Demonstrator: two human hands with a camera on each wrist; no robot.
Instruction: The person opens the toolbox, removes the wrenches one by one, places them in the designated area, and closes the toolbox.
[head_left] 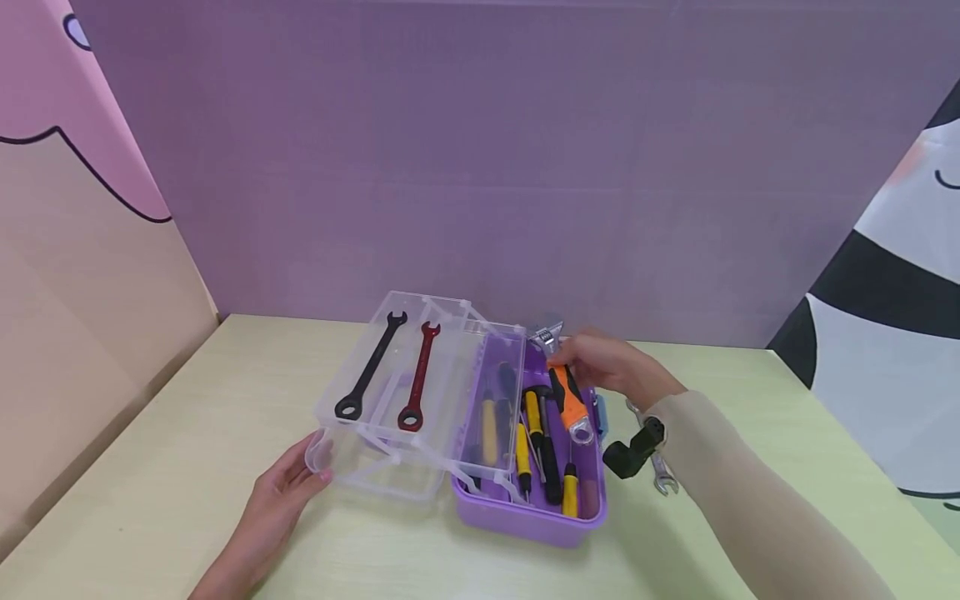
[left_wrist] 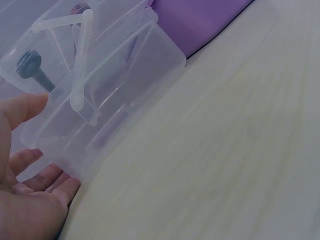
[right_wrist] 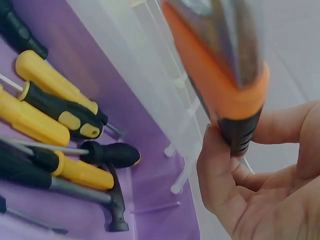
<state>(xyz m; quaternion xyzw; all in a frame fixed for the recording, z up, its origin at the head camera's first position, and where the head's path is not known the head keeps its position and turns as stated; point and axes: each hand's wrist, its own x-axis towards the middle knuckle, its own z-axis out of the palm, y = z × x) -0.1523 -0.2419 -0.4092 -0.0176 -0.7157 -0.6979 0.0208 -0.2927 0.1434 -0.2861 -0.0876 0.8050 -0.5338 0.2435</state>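
Note:
In the head view my right hand grips an adjustable wrench by its orange-and-black handle, over the purple toolbox. The wrench's metal end is blurred close up in the right wrist view. My left hand holds the outer edge of the clear plastic lid and tray part, thumb on one side and fingers on the other. On that part lie a black wrench and a red wrench. Inside the box are a hammer and several screwdrivers, some seen through the clear plastic.
A silver wrench lies on the table to the right of the box, partly hidden by the right wrist camera. The pale wooden table ends at a purple backdrop. A blue latch sticks out from the box's right side.

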